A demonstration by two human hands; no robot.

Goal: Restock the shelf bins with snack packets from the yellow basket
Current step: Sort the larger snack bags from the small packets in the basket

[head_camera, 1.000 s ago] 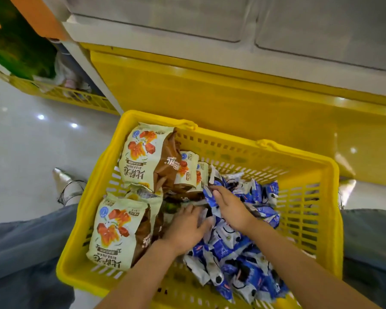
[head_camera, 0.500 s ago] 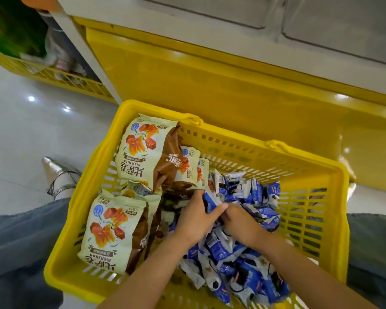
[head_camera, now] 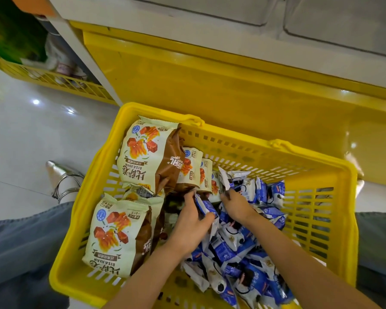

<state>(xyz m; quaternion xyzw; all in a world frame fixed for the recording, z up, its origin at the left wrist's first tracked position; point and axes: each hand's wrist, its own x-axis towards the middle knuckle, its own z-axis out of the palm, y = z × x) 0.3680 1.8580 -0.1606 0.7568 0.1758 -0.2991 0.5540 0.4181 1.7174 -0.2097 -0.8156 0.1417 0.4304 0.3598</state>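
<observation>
The yellow basket (head_camera: 334,221) sits on the floor between my knees. Its left half holds several cream-and-brown snack bags (head_camera: 143,152), and its right half a heap of small blue-and-white packets (head_camera: 236,248). My left hand (head_camera: 188,224) is inside the basket, fingers and thumb curled round one blue-and-white packet (head_camera: 205,206). Just to the right, my right hand (head_camera: 235,202) pinches the corner of another blue-and-white packet (head_camera: 226,179) at the top of the heap. Both forearms reach in from the lower edge.
Directly behind the basket stands a yellow shelf base (head_camera: 210,74) with a white-grey shelf front (head_camera: 232,23) above. A second yellow wire basket (head_camera: 54,79) sits on the floor at far left. A silver shoe (head_camera: 62,177) rests left of the basket on glossy tiles.
Both hands moved up toward the far side of the packet heap. The left hand closed round a blue-and-white packet; the right hand took hold of another one's corner.
</observation>
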